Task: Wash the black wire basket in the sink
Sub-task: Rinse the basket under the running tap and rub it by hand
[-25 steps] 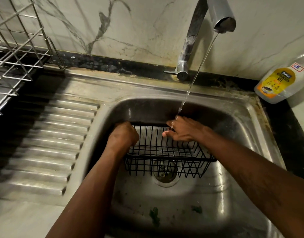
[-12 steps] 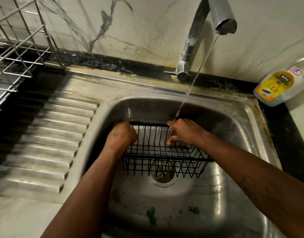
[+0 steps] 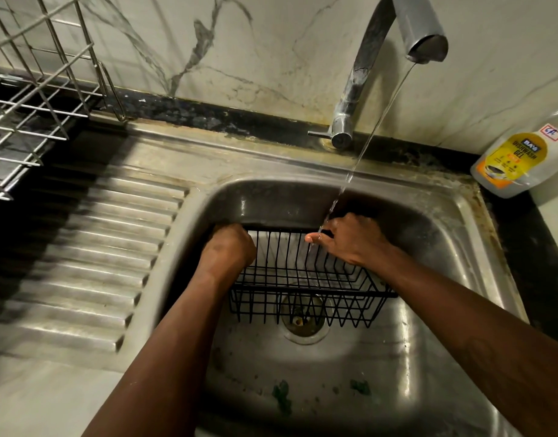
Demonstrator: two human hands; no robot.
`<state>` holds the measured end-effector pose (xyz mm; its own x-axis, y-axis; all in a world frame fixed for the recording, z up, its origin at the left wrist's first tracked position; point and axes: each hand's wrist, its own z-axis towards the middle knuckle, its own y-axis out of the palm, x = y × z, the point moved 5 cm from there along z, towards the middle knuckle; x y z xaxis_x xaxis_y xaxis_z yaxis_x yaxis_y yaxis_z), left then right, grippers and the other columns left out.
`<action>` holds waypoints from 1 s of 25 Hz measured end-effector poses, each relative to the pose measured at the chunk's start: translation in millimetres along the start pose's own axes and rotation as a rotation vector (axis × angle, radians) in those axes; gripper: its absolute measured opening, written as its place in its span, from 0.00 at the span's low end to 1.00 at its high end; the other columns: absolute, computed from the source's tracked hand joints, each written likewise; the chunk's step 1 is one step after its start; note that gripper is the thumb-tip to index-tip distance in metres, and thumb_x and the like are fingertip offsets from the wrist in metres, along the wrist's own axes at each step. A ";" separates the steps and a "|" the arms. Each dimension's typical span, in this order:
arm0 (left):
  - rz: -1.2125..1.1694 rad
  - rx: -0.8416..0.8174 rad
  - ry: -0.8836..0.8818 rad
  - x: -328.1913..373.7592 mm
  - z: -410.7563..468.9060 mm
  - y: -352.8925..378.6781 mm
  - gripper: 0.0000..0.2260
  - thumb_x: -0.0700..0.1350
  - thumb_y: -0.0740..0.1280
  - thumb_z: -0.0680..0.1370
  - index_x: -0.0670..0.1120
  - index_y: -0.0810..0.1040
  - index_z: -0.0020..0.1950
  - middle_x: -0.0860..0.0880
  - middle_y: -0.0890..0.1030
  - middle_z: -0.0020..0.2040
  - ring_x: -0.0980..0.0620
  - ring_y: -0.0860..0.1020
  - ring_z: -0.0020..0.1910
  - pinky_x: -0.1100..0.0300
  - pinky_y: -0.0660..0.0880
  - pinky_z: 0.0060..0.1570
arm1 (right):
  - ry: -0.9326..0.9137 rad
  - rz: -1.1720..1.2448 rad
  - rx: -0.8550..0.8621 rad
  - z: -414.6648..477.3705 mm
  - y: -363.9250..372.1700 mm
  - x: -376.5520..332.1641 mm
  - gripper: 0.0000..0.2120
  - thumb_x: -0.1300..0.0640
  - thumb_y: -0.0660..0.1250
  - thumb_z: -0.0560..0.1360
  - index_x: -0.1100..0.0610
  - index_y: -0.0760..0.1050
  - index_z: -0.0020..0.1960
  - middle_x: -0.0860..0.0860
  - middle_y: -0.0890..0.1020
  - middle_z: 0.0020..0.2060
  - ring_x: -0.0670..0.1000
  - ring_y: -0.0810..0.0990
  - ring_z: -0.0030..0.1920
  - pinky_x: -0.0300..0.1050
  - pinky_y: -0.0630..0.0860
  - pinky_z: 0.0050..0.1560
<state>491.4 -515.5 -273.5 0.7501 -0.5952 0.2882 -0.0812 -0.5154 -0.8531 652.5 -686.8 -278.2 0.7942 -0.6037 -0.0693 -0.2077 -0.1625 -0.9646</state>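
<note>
The head view looks down into a steel sink (image 3: 454, 247) where the black wire basket (image 3: 306, 279) sits low in the basin, right over the drain (image 3: 304, 321) and close to the back wall. Both hands hold it. The left hand (image 3: 228, 250) is clenched round the rim at the basket's left end, knuckles up. The right hand (image 3: 350, 241) grasps the far rim, its thumb (image 3: 312, 238) stretched along the wire and the other fingers tucked behind it, out of sight. A thin stream from the faucet (image 3: 413, 33) lands just where that hand meets the rim.

Over the last second the basket has hardly shifted, and the left hand has kept the same clenched hold. What has changed is the right hand. A second ago it lay flatter across the far rim. Half a second ago its fingers were curling down over the wire, and now it has closed on the rim. The water has kept falling on the same spot.

This suggests rubbing along the far rim under the stream, so the wash seems to be underway and not finished: only that corner is getting water, and the near side and base probably still need a turn under it.

A bottle of dishwash gel (image 3: 517, 159) stands on the counter at right, a steel dish rack (image 3: 35, 89) at far left beyond the drainboard (image 3: 98, 247). Green scraps (image 3: 282, 395) lie on the sink floor.
</note>
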 end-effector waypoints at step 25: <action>0.104 0.003 0.356 44.8 2.0 8.8 0.12 0.56 0.64 0.80 0.51 0.81 0.56 0.45 0.81 0.53 0.42 0.81 0.53 0.51 0.79 0.52 | -0.202 -0.319 -0.079 7.5 2.1 -30.8 0.35 0.28 0.59 0.76 0.56 0.72 0.66 0.58 0.80 0.54 0.58 0.79 0.54 0.49 0.72 0.51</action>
<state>525.6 -545.5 -269.1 0.4627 -0.8217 0.3327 -0.1422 -0.4393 -0.8870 631.9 -662.7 -280.0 0.9210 -0.3484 0.1745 0.0308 -0.3813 -0.9239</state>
